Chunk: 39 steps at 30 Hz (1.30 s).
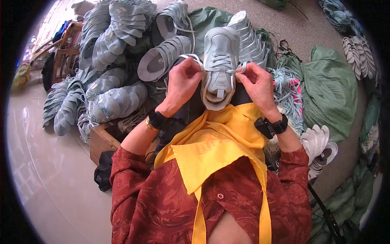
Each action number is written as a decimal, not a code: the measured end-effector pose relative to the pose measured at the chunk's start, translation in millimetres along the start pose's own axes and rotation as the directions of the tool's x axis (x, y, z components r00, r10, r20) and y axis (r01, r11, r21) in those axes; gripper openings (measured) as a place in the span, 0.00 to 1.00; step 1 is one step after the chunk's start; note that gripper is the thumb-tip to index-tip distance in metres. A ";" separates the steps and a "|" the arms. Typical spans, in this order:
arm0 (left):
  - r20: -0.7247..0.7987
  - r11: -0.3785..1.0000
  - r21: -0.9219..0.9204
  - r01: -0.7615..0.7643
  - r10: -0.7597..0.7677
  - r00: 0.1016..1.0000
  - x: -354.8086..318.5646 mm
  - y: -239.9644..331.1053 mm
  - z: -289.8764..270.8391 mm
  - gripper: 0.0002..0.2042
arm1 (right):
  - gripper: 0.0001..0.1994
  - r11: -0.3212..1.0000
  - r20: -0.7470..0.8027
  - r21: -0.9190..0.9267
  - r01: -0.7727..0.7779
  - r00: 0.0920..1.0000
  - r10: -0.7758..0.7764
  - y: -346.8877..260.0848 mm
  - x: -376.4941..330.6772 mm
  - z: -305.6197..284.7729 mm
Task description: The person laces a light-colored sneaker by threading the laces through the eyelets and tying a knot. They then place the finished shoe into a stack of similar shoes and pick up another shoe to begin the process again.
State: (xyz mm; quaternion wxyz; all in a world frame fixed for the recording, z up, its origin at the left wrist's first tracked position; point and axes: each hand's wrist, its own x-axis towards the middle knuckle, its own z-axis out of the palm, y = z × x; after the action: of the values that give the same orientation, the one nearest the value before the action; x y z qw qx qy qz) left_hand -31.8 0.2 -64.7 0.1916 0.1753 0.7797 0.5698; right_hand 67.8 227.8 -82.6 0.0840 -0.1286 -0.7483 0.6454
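Observation:
A pale grey-blue shoe upper (220,40) lies over my lap, toe pointing away and heel opening toward me. A light shoelace (222,60) is threaded across its front. At the upper's left side my left hand (183,83) pinches one lace end between thumb and fingertips, with a loop of lace above the fingers. On the other side my right hand (258,83) pinches the opposite end, close to the eyelets. Both hands are level with the tongue (221,81). My yellow apron (219,142) bunches just below the heel.
Stacks of nested grey-blue uppers (118,99) pile up at left, with more uppers (162,59) beside my left hand. A wooden box (103,142) stands under them. Bundled laces (286,95), a green sack (331,93) and white uppers (316,142) are at right.

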 end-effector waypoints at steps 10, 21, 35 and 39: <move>-0.039 0.976 0.217 0.028 -0.020 0.999 2.4 1.8 4.8 0.06 | 0.10 0.933 -0.082 -0.358 -0.032 0.997 0.003 -17.4 -8.4 -7.8; -0.148 0.970 0.219 -0.107 0.142 0.979 -7.3 12.1 17.4 0.08 | 0.10 0.857 0.045 -0.447 0.255 0.964 -0.263 -29.9 -12.0 6.8; -0.103 0.931 0.294 -0.219 0.258 0.961 -9.9 13.7 19.5 0.06 | 0.08 0.658 0.185 -0.664 0.356 0.930 -0.317 -37.3 -16.1 17.1; -0.033 0.903 0.353 -0.244 0.273 0.961 -18.5 24.7 17.1 0.08 | 0.07 0.594 0.256 -0.705 0.388 0.920 -0.297 -31.6 -8.7 11.2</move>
State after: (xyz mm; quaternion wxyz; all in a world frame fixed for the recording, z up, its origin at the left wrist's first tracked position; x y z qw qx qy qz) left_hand -5.9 12.4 -44.0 0.0485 0.2848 0.8445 0.4509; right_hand 70.1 210.4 -52.8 0.1048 0.0308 -0.9590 0.2614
